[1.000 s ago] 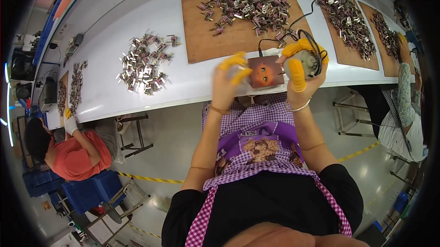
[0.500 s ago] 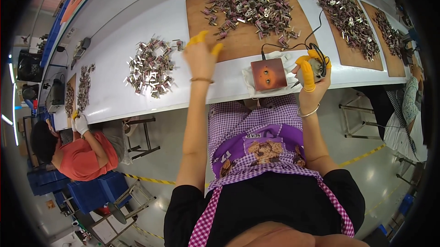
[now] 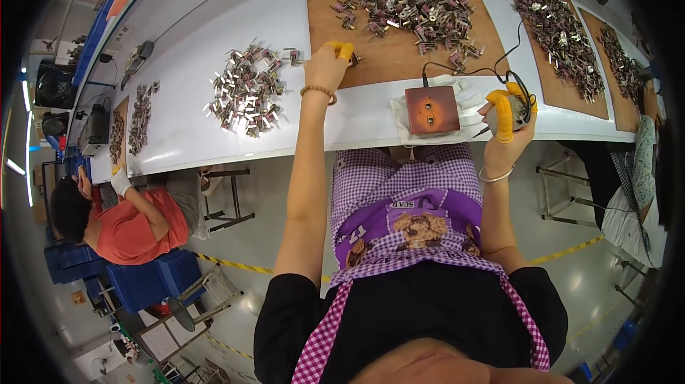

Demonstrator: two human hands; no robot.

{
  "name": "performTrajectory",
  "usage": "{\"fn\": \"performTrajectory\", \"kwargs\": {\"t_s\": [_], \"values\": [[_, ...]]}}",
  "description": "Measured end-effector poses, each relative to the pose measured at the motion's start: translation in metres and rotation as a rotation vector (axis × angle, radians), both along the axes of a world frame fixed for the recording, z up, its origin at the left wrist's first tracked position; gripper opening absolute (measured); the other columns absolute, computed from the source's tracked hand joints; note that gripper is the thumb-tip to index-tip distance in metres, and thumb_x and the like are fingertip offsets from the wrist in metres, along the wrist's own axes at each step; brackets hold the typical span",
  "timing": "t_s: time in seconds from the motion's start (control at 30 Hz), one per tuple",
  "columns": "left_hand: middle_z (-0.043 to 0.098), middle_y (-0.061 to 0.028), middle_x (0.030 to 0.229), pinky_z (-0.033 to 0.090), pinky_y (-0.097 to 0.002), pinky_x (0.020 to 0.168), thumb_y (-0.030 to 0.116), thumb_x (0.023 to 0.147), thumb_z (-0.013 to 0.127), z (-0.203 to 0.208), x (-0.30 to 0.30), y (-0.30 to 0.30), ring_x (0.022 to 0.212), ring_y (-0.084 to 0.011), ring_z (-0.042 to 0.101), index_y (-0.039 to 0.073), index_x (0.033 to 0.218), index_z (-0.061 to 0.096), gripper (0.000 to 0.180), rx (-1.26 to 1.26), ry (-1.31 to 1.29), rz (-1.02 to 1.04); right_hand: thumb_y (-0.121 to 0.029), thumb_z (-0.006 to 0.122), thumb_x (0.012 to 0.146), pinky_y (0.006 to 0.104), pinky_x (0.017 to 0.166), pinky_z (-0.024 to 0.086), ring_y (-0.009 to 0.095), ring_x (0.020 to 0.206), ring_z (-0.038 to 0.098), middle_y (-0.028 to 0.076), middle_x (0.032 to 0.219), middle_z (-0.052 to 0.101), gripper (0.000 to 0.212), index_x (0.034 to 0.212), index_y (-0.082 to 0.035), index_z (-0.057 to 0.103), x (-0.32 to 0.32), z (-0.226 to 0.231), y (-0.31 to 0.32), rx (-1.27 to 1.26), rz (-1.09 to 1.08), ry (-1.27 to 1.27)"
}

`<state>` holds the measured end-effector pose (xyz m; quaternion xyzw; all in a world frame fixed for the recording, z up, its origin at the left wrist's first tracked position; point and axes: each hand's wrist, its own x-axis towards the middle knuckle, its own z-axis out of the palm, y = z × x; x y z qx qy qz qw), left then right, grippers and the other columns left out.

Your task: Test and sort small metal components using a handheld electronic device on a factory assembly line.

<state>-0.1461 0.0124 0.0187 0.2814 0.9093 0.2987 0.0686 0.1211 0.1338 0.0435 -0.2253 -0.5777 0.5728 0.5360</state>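
Observation:
My left hand (image 3: pixel 327 68), with yellow covers on its fingertips, is over the near left part of a brown board (image 3: pixel 399 67). Its fingers close on a small metal part (image 3: pixel 354 60) at the board's surface; the grip is partly hidden. Beyond it lies a heap of small metal parts (image 3: pixel 414 9) with pinkish middles and shiny prongs. My right hand (image 3: pixel 515 127), also in yellow finger covers, wraps round a grey rounded device (image 3: pixel 504 114) with a looped black cable (image 3: pixel 526 88). Beside that hand sits a square reddish-brown box (image 3: pixel 432 114) with two small metal sockets on top.
White cloth gloves (image 3: pixel 399 121) lie under the box. A second heap of parts (image 3: pixel 250 88) rests on the white table (image 3: pixel 182 116) to the left. More loaded boards (image 3: pixel 560 42) stand at right. A person in red (image 3: pixel 139 227) sits at left; another person's sleeve (image 3: pixel 644 159) shows at right.
My left hand has moved from the board's left edge onto the board, and its spread fingers have closed on a small metal part. My right hand keeps hold of the grey device. The view has shifted slightly.

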Motion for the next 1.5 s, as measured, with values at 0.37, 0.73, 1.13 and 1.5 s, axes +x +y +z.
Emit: {"fn": "performTrajectory", "kwargs": {"t_s": [0.37, 0.73, 1.13, 1.5], "values": [[0.066, -0.0028, 0.085, 0.032, -0.0348, 0.081, 0.034, 0.075, 0.065, -0.014, 0.007, -0.008, 0.070, -0.0191, 0.056, 0.011, 0.090, 0.067, 0.027, -0.063, 0.814, -0.221, -0.010, 0.060, 0.084, 0.0225, 0.057, 0.043, 0.017, 0.061, 0.056, 0.012, 0.087, 0.059, 0.033, 0.113, -0.001, 0.048, -0.001, 0.001, 0.000, 0.027, 0.009, -0.001], [0.066, -0.0043, 0.095, 0.035, -0.0258, 0.091, 0.011, 0.069, 0.071, 0.019, 0.092, -0.013, 0.082, -0.0163, 0.059, 0.004, 0.094, 0.063, 0.027, 0.541, -0.195, -0.336, -0.011, 0.061, 0.083, 0.0237, 0.056, 0.043, 0.018, 0.060, 0.056, 0.013, 0.086, 0.059, 0.034, 0.113, 0.000, 0.048, -0.011, 0.005, 0.001, 0.013, 0.034, 0.076], [0.065, 0.0014, 0.102, 0.019, -0.0426, 0.104, 0.023, 0.071, 0.070, -0.016, 0.156, -0.003, 0.101, -0.0159, 0.056, 0.013, 0.096, 0.061, 0.028, 0.527, -0.057, -0.427, -0.008, 0.064, 0.080, 0.0248, 0.058, 0.046, 0.018, 0.062, 0.057, 0.014, 0.088, 0.059, 0.037, 0.112, 0.000, 0.047, -0.035, 0.025, -0.016, -0.018, 0.165, 0.150], [0.065, 0.0042, 0.095, 0.020, -0.0427, 0.102, 0.022, 0.069, 0.071, -0.006, 0.153, -0.004, 0.094, -0.0141, 0.057, 0.013, 0.094, 0.062, 0.028, 0.475, -0.119, -0.443, 0.000, 0.068, 0.072, 0.0229, 0.060, 0.048, 0.017, 0.070, 0.059, 0.011, 0.091, 0.060, 0.044, 0.111, -0.001, 0.047, -0.053, 0.022, -0.026, 0.022, 0.258, 0.090]]}}
